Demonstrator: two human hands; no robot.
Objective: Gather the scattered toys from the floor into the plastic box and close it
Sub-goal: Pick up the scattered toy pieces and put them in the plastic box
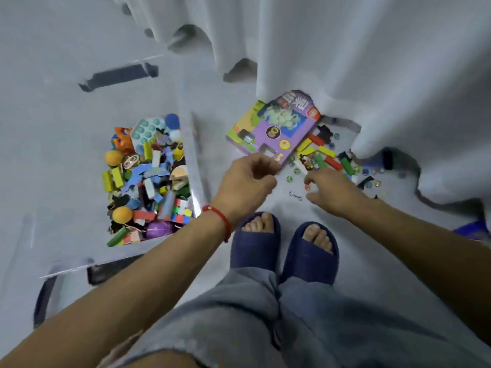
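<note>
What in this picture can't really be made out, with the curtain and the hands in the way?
- Head view: the curtain drapes over the top of the purple toy package and may hide more toys.
- The left hand is curled; whether it holds anything cannot be told.
- What the right hand pinches is too small to identify.
- The plastic box is clear and blurred; its rim is hard to trace.
- A blue object is cut off by the right edge.

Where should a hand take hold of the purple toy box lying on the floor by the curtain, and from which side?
Probably the purple toy box is best gripped at its near short edge, close to the left hand. It lies flat and tilted, with its far end tucked under the curtain and blocks crowding its right side. Coming from the person's side, thumb on top and fingers slid under, looks clearest.
</note>
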